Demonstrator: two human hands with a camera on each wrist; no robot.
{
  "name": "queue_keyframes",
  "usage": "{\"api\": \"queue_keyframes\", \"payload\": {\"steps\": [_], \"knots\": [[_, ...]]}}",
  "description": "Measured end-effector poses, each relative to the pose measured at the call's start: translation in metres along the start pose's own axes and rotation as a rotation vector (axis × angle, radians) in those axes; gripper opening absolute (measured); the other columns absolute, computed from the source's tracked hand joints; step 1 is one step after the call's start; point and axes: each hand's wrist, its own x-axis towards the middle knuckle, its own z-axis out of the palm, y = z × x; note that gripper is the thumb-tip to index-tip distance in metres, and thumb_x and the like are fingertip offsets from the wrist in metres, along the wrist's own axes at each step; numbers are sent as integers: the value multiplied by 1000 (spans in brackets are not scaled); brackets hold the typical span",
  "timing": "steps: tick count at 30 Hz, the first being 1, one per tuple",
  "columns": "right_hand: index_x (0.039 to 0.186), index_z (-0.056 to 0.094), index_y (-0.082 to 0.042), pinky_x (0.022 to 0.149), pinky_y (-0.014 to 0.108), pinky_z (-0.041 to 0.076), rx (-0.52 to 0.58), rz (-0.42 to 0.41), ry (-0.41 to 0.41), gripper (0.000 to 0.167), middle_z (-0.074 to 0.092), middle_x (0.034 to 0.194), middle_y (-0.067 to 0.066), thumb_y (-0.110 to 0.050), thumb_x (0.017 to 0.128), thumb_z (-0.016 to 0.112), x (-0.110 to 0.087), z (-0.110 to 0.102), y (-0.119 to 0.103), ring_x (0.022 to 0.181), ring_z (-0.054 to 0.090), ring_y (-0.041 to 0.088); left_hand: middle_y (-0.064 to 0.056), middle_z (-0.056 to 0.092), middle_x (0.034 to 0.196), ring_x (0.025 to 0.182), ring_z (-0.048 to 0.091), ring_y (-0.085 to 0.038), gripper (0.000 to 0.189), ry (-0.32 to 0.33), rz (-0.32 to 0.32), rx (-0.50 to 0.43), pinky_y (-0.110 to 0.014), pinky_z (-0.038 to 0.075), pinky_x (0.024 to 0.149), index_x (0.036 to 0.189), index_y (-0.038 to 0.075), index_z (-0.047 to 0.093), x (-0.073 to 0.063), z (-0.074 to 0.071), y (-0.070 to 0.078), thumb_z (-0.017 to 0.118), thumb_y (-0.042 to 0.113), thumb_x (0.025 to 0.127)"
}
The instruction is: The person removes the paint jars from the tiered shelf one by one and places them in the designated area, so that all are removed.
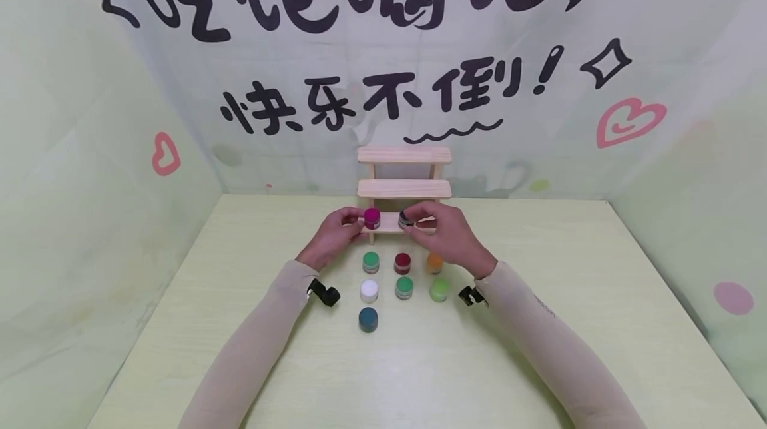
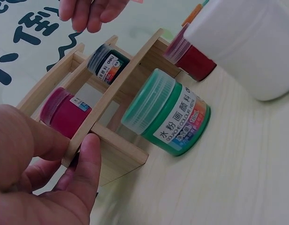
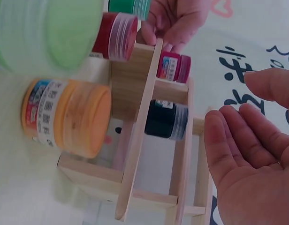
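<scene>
A three-step wooden rack (image 1: pixel 404 189) stands against the back wall, with two paint jars on its lowest step. My left hand (image 1: pixel 335 232) grips the left end of that step, thumb and fingers on either side of the wood in the left wrist view. Right beside those fingers sits the magenta paint jar (image 2: pixel 64 112). To its right on the same step is a dark paint jar (image 3: pixel 165 119) with a clear lid. My right hand (image 3: pixel 257 150) is close to this dark jar, fingers extended and apart from it in the right wrist view, holding nothing.
In front of the rack, more paint jars stand on the table (image 1: pixel 383 382): green (image 1: pixel 371 262), dark red (image 1: pixel 403 263), orange (image 1: pixel 434 264), white (image 1: pixel 369 291), another green (image 1: pixel 404 288), light green (image 1: pixel 439 290) and dark blue (image 1: pixel 368 320). A lettered cloth backdrop (image 1: pixel 335 156) hangs behind.
</scene>
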Motion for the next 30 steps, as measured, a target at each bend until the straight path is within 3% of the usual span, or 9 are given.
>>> {"api": "queue_keyframes", "payload": {"steps": [7, 14, 24, 30], "knots": [[122, 71, 0, 104, 46, 64, -8, 35, 28, 30, 75, 119, 13, -8, 94, 79, 10, -3, 10, 113, 72, 30, -17, 58, 127, 105, 68, -19, 29, 3, -6, -7, -27, 66, 94, 135, 1, 62, 1, 1, 1, 60, 1, 105], [126, 69, 1, 100, 38, 65, -12, 75, -32, 34, 73, 124, 15, -7, 94, 79, 18, 0, 21, 115, 73, 32, -15, 57, 124, 103, 67, -18, 30, 7, -12, -11, -27, 66, 94, 135, 0, 62, 0, 1, 2, 60, 1, 105], [140, 63, 1, 102, 44, 65, -104, 91, -73, 48, 71, 130, 18, -12, 96, 78, 24, 7, 33, 114, 74, 32, -15, 57, 125, 103, 66, -18, 31, 7, -23, -7, -31, 65, 99, 136, 1, 61, 0, 2, 3, 59, 2, 106], [140, 63, 1, 100, 44, 66, -136, 94, -79, 48, 72, 129, 17, -12, 96, 78, 26, 8, 37, 113, 74, 32, -14, 56, 124, 104, 65, -18, 31, 11, -23, -11, -29, 65, 97, 137, 2, 61, 0, 2, 2, 59, 2, 106]]}}
